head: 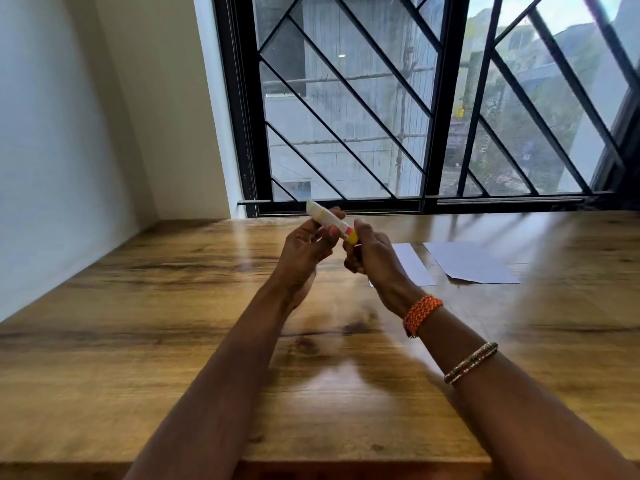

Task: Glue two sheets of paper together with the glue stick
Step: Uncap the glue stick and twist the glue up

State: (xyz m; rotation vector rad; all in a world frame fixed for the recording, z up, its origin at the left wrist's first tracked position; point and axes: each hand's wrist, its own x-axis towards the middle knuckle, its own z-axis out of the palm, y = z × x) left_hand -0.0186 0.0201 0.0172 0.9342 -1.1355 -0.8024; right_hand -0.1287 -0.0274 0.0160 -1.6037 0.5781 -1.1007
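A white glue tube (329,220) with yellow bands and a yellow end is held up above the wooden table (173,323), tilted with its white end toward the upper left. My left hand (304,251) pinches its middle between thumb and fingertips. My right hand (370,258) grips the yellow end, fingers curled round it. Two white sheets of paper lie flat on the table to the right: a narrower sheet (412,265) partly hidden behind my right hand, and a wider sheet (474,261) beside it, apart from it.
A barred window (415,116) runs along the table's far edge. A white wall (69,133) closes the left side. The table's front edge (346,462) lies close below my forearms. An orange braided band and bangles sit on my right wrist.
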